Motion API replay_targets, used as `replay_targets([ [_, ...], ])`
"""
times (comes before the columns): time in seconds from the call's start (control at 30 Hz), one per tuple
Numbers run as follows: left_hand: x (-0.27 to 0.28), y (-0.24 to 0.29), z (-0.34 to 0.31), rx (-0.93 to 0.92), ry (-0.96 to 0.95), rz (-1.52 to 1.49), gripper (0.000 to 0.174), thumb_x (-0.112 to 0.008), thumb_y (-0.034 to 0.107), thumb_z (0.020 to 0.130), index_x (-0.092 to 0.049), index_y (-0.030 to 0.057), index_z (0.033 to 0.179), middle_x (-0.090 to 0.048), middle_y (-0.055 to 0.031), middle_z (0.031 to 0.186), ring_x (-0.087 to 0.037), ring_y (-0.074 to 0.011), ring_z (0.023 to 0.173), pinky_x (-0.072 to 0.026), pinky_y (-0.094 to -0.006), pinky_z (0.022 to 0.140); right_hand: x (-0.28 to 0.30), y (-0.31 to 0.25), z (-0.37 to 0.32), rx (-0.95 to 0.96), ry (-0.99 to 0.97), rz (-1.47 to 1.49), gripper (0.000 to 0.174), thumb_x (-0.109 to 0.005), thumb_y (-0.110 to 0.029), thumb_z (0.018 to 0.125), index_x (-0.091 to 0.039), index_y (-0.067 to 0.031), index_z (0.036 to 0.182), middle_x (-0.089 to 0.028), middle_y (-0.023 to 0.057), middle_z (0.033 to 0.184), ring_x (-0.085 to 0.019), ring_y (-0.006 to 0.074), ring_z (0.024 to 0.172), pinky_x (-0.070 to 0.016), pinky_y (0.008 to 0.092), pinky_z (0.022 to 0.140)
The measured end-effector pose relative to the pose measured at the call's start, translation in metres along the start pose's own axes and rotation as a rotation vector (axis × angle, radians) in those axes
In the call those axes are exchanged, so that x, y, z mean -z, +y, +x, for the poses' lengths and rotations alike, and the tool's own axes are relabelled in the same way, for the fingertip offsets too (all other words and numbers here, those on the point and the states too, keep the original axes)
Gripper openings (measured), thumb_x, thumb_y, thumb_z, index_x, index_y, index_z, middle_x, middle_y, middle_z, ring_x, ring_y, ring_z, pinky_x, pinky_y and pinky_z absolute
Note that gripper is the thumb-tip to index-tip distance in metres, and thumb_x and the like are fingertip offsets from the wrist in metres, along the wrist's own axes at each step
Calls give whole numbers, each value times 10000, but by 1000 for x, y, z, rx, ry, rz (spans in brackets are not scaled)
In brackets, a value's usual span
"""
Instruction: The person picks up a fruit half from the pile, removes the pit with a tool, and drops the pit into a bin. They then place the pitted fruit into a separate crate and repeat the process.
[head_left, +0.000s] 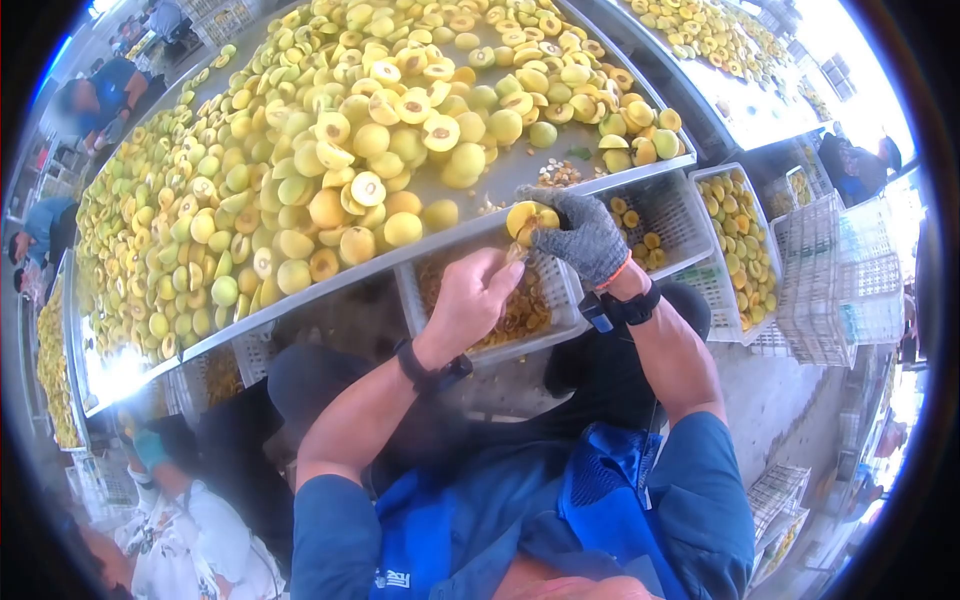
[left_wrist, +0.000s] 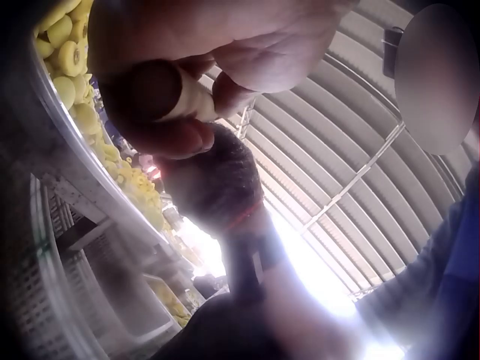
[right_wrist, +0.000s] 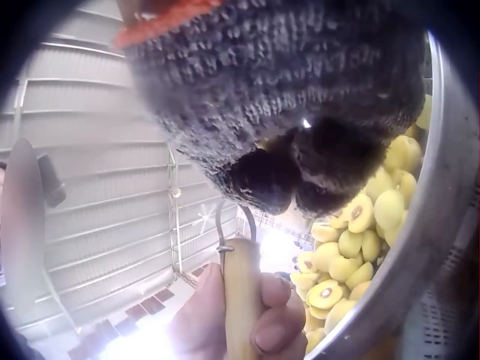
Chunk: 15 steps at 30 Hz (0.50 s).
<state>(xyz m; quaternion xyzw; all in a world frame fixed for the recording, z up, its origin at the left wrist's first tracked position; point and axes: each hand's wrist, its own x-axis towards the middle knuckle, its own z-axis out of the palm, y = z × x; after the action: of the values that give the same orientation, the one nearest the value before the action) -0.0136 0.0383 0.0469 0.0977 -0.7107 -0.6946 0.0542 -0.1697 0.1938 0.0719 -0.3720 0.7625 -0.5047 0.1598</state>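
In the head view my bare left hand (head_left: 468,305) is close to my right hand (head_left: 585,238), over the metal table's near edge. My left fingers and thumb grip the wooden handle (right_wrist: 241,304) of a wire-loop pitting tool, its loop (right_wrist: 218,225) pointing at the glove in the right wrist view. The right hand wears a grey knitted glove and holds a halved yellow stone fruit (head_left: 530,217), cut side partly showing. The loop's end is hidden behind the glove's fingers there. Many whole-looking and halved yellow fruits (head_left: 372,140) lie heaped on the table.
The table's raised metal rim (head_left: 300,324) runs beneath the hands. Below stands a white crate (head_left: 572,305) with brownish fruit scraps; right of it are a crate (head_left: 672,215) with a few halves and one fuller of fruit (head_left: 737,235). Stacked crates (head_left: 815,280) stand farther right.
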Motion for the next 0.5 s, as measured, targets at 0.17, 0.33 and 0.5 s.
replay_targets([
  [0.17, 0, -2, 3, -11, 50, 40, 270, -631, 237, 1041, -641, -33, 1020, -581, -1, 677, -526, -61, 515, -404, -239, 466, -7, -16, -6, -42, -46, -53, 461, -708, -163, 945, -624, -34, 1380, -740, 153, 1166, -687, 188, 1013, -540, 334, 916],
  [0.33, -2, -9, 6, -54, 99, 73, 292, -619, 257, 1049, -638, -27, 983, -577, 2, 671, -535, -67, 513, -402, -247, 468, -11, -17, -8, 65, 22, -216, 472, -700, -151, 945, -607, -40, 1394, -721, 192, 1204, -697, 270, 1095, -536, 367, 945],
  [0.5, -10, -8, 4, 1, 123, 13, 316, -581, 280, 1072, -609, 3, 922, -558, 11, 663, -497, -55, 512, -376, -248, 469, -17, -20, -11, 110, 77, -291, 485, -675, -92, 930, -594, -49, 1407, -697, 228, 1216, -684, 344, 1128, -530, 401, 958],
])
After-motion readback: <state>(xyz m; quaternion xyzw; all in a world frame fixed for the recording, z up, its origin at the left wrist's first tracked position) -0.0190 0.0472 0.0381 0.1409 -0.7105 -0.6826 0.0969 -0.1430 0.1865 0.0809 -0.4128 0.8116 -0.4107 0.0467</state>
